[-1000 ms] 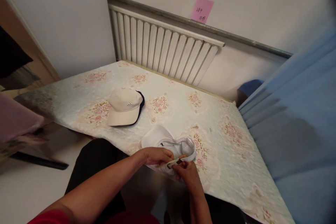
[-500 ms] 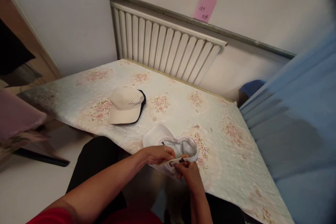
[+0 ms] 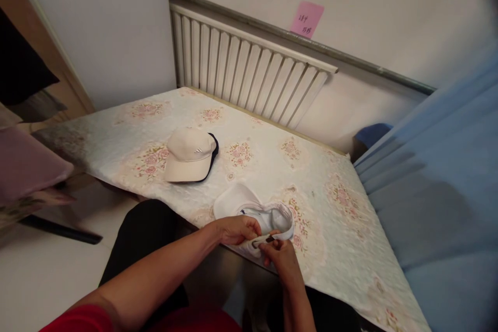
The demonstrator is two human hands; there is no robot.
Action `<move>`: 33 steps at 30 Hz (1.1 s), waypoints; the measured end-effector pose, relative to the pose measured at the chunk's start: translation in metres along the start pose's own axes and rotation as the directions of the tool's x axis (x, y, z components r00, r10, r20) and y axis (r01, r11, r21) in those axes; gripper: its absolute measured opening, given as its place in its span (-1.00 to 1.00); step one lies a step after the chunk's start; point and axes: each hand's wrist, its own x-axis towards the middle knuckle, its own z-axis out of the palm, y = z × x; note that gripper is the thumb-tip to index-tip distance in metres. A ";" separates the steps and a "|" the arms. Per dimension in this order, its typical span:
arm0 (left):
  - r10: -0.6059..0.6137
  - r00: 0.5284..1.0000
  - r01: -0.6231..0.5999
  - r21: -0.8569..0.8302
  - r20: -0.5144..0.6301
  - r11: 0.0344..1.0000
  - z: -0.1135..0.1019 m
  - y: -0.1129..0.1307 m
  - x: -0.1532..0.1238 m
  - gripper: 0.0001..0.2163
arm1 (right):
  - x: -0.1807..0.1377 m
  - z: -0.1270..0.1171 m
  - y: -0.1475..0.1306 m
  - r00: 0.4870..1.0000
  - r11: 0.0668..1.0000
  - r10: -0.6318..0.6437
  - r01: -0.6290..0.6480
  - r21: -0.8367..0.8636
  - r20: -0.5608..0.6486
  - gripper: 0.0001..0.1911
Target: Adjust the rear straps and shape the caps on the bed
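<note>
A white baseball cap (image 3: 238, 200) lies at the near edge of the bed, its brim pointing left and its inside facing up. My left hand (image 3: 238, 229) is closed on the cap's rim at the near side. Close beside it, my right hand (image 3: 283, 255) pinches the cap's back strap, where a small dark piece shows by the fingertips. Part of the rim and strap is hidden by my fingers. Farther back to the left sits a beige cap (image 3: 190, 151) with a small logo, resting over a dark cap (image 3: 215, 151).
A flower-patterned cover (image 3: 264, 166) spreads over the bed. Behind it are a white radiator (image 3: 241, 67) and a wall with a pink note (image 3: 307, 19). A blue curtain (image 3: 436, 181) hangs at the right. Pink cloth (image 3: 33, 163) is at the left.
The view has shifted slightly, so the scene sits a little lower and to the right. Both hands stay on the white cap in nearly the same pose.
</note>
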 end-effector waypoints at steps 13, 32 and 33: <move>0.632 0.726 -0.142 0.841 -0.270 0.523 0.031 -0.009 -0.017 -0.85 | 0.003 -0.003 0.004 0.998 0.996 -0.022 0.018 -0.086 -0.050 -0.77; 0.542 0.782 -0.083 0.810 -0.308 0.580 0.042 -0.023 -0.018 -0.91 | 0.003 -0.003 0.012 0.999 0.997 -0.038 0.040 0.073 -0.033 -0.65; 0.541 0.779 -0.079 0.805 -0.318 0.587 0.042 -0.023 -0.019 -0.91 | 0.003 -0.003 0.013 0.998 0.996 -0.037 0.040 0.076 -0.044 -0.64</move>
